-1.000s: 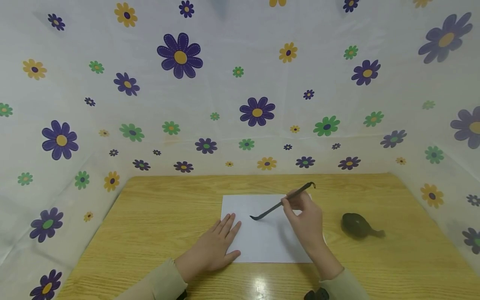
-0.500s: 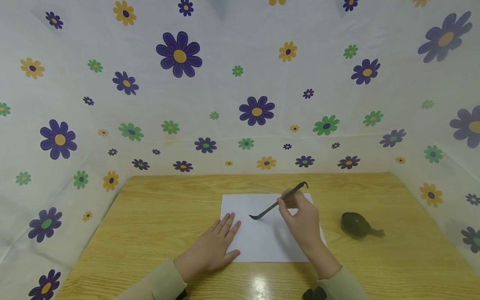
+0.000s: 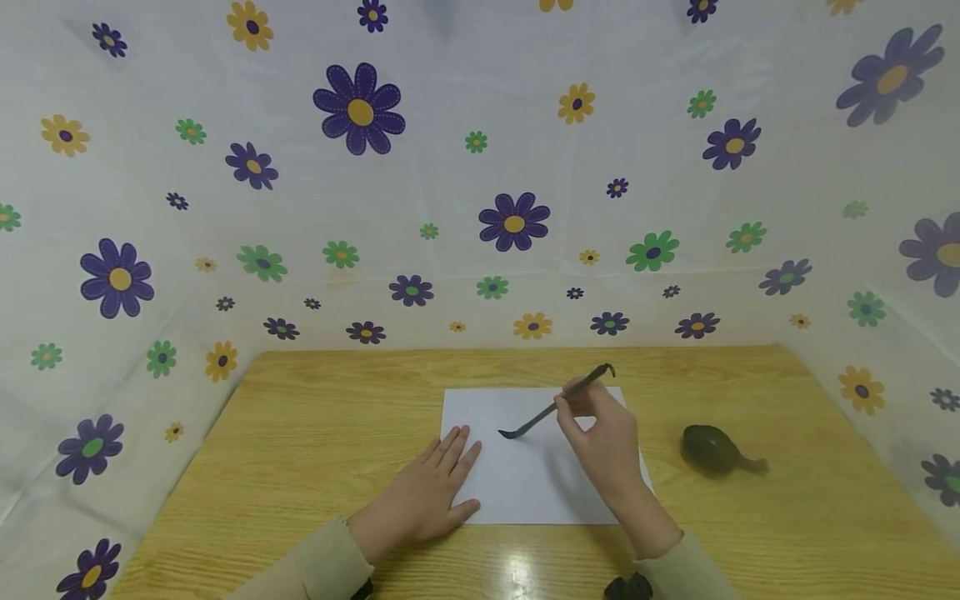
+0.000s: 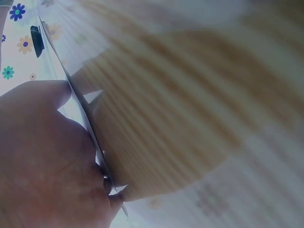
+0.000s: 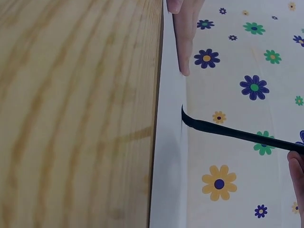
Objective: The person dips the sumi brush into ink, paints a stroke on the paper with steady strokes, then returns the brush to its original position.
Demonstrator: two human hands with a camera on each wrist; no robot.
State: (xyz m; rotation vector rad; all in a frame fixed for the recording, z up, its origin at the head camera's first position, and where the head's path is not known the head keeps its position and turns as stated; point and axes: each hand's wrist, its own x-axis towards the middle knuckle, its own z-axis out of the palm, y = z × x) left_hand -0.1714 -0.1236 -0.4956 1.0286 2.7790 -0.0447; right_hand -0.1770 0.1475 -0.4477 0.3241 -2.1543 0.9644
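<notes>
Head view, left to right: floral cloth backdrop (image 3: 45, 317) at the left, rear and right of a wood-grain desk (image 3: 315, 417). Pale sleeve (image 3: 322, 562) at lower left, leading to the left hand (image 3: 423, 496): open, palm down, fingers extended and slightly spread, thumb apart, laid across the left edge of a white sheet (image 3: 536, 487). Sheet flat on the desk, a long side nearest the camera. Over the sheet: dark brush (image 3: 534, 421), tilted, tip toward the left hand, looped end at upper right. Right hand (image 3: 609, 454) above the right part of the sheet, brush handle pinched between thumb and fingers. Black item (image 3: 628, 587) below the right wrist, partly cut off by the frame. Farther right, apart from the sheet: dark green gourd-shaped object (image 3: 708, 450) on the desk, narrow end pointing right. In right wrist view, brush tip curved at the sheet's surface.
</notes>
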